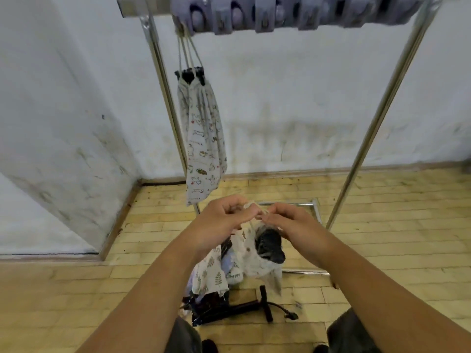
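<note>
Pinching drawstring [249, 205], left hand [224, 221], right hand [293, 225]

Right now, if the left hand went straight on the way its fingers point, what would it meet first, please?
Probably the right hand: the left hand points across at it, with only the cord they both pinch between them.

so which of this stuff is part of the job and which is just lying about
In use: left hand, right hand, thin pale drawstring cord, white printed cloth bag with black mouth, printed bags hung on silver metal rack, leaf-print cloth heap.
Lying about: black T-handled pump with hose.
</note>
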A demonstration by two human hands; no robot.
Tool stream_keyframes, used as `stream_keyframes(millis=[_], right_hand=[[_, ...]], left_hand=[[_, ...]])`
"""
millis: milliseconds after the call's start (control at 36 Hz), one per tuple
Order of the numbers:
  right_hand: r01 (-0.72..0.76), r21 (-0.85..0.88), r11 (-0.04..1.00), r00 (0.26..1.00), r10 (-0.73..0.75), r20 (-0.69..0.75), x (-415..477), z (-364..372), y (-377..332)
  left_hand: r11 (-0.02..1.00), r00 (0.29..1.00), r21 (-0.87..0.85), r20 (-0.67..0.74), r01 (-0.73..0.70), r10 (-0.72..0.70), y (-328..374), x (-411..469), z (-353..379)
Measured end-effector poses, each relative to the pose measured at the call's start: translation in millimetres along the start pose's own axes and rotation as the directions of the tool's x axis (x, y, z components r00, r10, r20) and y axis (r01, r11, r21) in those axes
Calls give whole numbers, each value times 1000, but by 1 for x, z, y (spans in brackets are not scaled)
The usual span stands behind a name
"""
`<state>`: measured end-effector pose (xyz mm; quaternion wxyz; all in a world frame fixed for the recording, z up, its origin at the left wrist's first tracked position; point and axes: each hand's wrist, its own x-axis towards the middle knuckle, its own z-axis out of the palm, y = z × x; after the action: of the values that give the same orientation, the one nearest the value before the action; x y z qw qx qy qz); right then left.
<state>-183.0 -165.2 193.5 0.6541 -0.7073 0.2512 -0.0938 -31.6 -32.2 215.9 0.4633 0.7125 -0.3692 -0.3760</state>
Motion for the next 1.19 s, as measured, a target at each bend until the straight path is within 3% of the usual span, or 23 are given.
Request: stream_keyframes(millis=[167,333,667,917,1056,1194], right_hand=[[112,-40,993,990,-115,-85,6,-1,-39],[145,52,988,987,-140,-83,18,-6,-81],[291,-55,955,934,-296,-199,56,-11,-185],[461,-254,850,787,-524,-326,92,-15,-245],[489,-175,855,729,-511,-456,121,-12,-255],[449,32,893,779,-373,-504,145,-8,-262]], left_hand=[[999,998,-31,-56,-38,37,32,-5,-15],[995,987,17,-130,-94,96,69,-4,-32],[967,919,16,-308,-256,248,148,21,-87],[926,838,-55,-448,-373,311,204,57,-122],[919,802,-18,-495,-394,334,223,82,-132],[925,745,117,-559,-363,363,233,110,-142]])
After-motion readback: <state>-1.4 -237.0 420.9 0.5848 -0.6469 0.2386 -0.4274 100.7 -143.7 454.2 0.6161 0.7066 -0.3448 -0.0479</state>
